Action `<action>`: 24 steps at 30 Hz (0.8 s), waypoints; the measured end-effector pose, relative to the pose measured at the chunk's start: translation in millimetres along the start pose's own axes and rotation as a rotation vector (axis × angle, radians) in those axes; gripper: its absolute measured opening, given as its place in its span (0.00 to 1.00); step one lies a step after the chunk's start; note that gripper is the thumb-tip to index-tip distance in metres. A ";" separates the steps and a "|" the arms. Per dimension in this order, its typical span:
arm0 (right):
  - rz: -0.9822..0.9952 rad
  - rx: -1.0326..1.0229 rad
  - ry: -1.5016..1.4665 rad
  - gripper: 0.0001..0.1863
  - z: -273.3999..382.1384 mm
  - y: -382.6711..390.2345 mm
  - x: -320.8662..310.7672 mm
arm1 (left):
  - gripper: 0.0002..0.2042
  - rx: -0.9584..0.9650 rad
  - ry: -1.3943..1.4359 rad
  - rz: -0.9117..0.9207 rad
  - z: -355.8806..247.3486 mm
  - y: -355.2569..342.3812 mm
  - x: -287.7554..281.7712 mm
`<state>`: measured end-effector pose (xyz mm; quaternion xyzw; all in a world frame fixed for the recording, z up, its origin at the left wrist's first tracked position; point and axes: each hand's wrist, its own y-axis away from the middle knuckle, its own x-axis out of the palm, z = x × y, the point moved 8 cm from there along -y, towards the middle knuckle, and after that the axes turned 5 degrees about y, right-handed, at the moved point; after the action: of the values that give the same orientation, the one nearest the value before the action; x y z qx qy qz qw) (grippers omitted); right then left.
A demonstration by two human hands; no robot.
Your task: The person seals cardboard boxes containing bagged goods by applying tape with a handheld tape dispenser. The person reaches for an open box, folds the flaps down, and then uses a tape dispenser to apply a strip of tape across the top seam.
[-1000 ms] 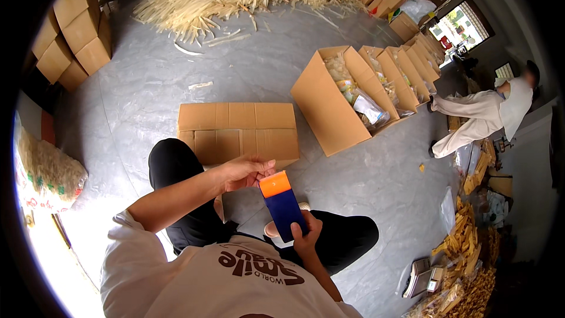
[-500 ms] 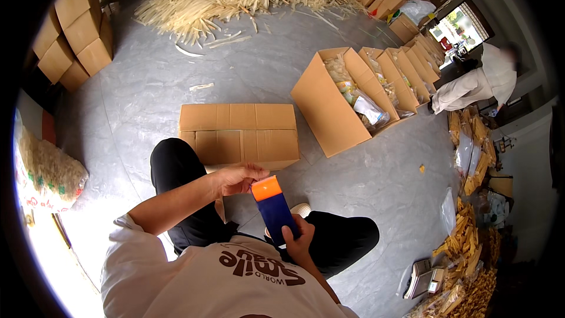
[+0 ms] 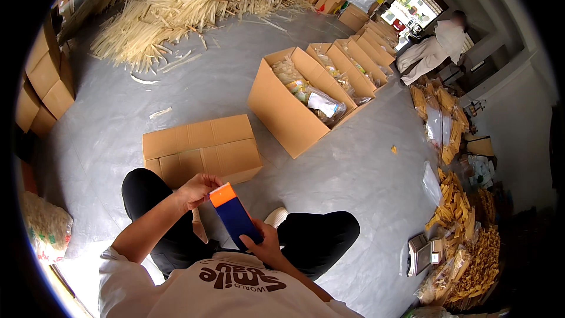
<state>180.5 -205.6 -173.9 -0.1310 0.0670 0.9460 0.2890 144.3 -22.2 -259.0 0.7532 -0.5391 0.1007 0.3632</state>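
Note:
My right hand (image 3: 261, 240) grips the lower end of a long dark blue object (image 3: 234, 217) with an orange end (image 3: 222, 195) and a pale toothed edge. My left hand (image 3: 200, 188) is at that orange end, fingers pinched together; what they hold is too small to make out. A flapped cardboard box (image 3: 200, 141) lies on the floor just beyond my hands and bent legs.
A row of open boxes (image 3: 282, 109) with bagged goods runs toward a walking person (image 3: 432, 50). Pale strips (image 3: 159, 12) are heaped at the back, cartons (image 3: 50, 70) stacked left. Yellow bundles (image 3: 450, 200), a scale (image 3: 421, 256) and a sack (image 3: 47, 224) lie at the sides.
The view has swung, shifting the scene left. The person at the right has walked farther back. My hands still hold their places on the blue and orange object, which has tilted slightly.

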 end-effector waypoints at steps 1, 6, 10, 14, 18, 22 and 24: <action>0.025 0.050 -0.062 0.19 1.7 -0.9 3.8 | 0.04 0.055 -0.064 0.018 -8.5 -5.0 0.2; 0.004 0.103 -0.097 0.15 -20.3 10.5 0.2 | 0.04 0.242 -0.451 -0.152 -79.0 -48.7 -38.6; -0.054 0.159 -0.022 0.17 -42.2 20.7 0.4 | 0.01 0.435 -0.765 -0.483 -185.1 -116.0 -126.8; -0.018 0.141 0.009 0.18 -42.2 -8.3 3.7 | 0.02 0.499 -0.996 -0.481 -232.2 -162.9 -129.0; -0.025 0.260 0.007 0.16 -71.4 -32.4 -3.8 | 0.03 0.440 -1.078 -0.511 -237.2 -216.5 -136.9; 0.015 0.370 0.033 0.16 -97.1 -45.5 -1.9 | 0.02 0.234 -1.140 -0.474 -154.5 -281.6 -186.6; 0.191 0.461 -0.061 0.18 -111.5 -38.6 29.9 | 0.06 0.017 -1.095 -0.220 -42.8 -274.9 -291.9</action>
<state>201.7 -180.6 -291.1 -0.0262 0.2841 0.9322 0.2226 281.7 264.1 -507.5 0.7502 -0.5664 -0.3397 0.0324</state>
